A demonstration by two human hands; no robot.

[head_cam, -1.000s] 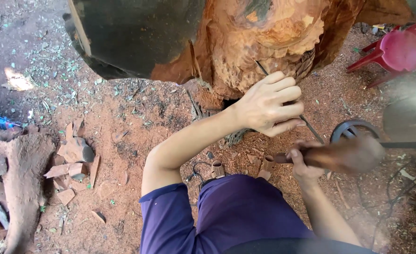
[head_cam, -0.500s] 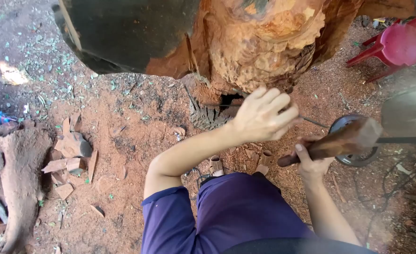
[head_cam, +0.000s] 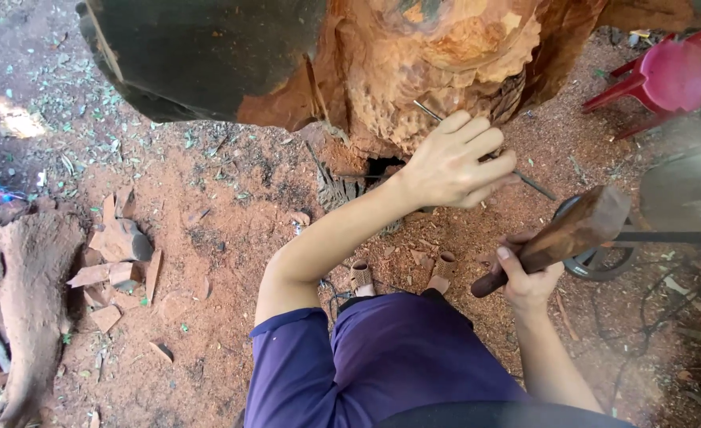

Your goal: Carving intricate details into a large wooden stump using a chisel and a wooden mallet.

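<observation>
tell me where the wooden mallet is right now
In the head view the wooden mallet is right of centre, gripped by the right hand, below and right of the left hand holding the chisel against the carved trunk.

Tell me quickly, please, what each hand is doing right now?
Left hand: closed around a thin metal chisel set against the carved log.
Right hand: closed around a wooden mallet.
</observation>
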